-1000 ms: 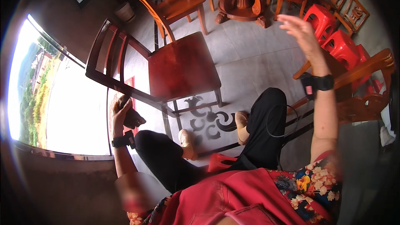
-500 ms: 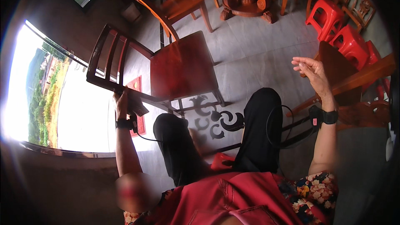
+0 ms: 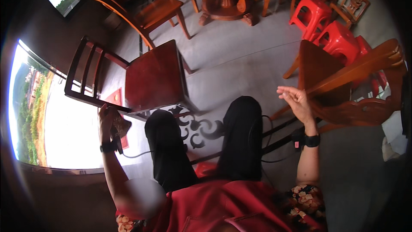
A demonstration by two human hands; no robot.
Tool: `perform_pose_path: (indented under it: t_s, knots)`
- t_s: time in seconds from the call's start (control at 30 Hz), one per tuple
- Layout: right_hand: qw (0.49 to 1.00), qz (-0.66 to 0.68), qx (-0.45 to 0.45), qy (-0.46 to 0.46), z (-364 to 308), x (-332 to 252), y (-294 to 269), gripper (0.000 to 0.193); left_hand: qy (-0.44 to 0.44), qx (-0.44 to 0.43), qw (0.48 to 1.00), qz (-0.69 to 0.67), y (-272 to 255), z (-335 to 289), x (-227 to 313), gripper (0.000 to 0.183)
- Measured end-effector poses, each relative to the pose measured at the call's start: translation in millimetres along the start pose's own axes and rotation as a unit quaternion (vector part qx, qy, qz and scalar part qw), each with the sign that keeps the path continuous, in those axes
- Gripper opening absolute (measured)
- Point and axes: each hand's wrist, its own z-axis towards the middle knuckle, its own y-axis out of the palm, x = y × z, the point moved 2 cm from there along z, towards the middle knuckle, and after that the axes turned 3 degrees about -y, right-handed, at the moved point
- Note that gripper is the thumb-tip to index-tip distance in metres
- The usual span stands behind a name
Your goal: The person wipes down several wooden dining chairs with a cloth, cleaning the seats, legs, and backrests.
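Head view looked down on a seated person whose left hand (image 3: 106, 122) was raised beside the window (image 3: 38, 116), its grip closed around a small dark flat object (image 3: 120, 125), apparently a phone or card-like device, though its kind was too dim to settle. That object sat just below the seat edge of the dark wooden chair (image 3: 154, 77) and near a red paper (image 3: 115, 99) lying on the floor. The right hand (image 3: 296, 101) hung empty in the air, fingers apart and loosely curled, close to the carved wooden armchair (image 3: 356, 86) but not touching it. Holding the object well would seem to call for a firm wrap of the fingers and care for the thin cable (image 3: 137, 154) trailing from the left wrist. No container was visible; two red plastic stools (image 3: 330, 30) stood nearby with nothing on them.
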Motion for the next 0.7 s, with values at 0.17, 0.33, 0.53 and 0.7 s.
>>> perform_pose_path:
  t_s: [0.17, 0.33, 0.53, 0.7]
  knots:
    - [0.999, -0.049, 0.003, -0.018, -17.0, -4.9, -13.9, 0.031, 0.056, -0.055, 0.979, -0.189, 46.8, -74.6, 94.9, 0.058]
    - [0.998, -0.052, 0.007, -0.034, -18.6, -29.1, -18.2, 0.033, 0.111, -0.266, 0.851, -0.438, 104.7, -108.6, 232.5, 0.078]
    - [0.996, -0.029, -0.015, -0.088, 20.5, -67.7, 46.1, 0.073, 0.132, -0.498, 0.679, -0.524, 179.5, -121.9, 338.5, 0.075]
    - [0.989, 0.034, -0.059, -0.131, 45.2, -94.9, 71.4, 0.057, 0.207, -0.609, 0.699, -0.313, 234.3, -118.4, 371.0, 0.064]
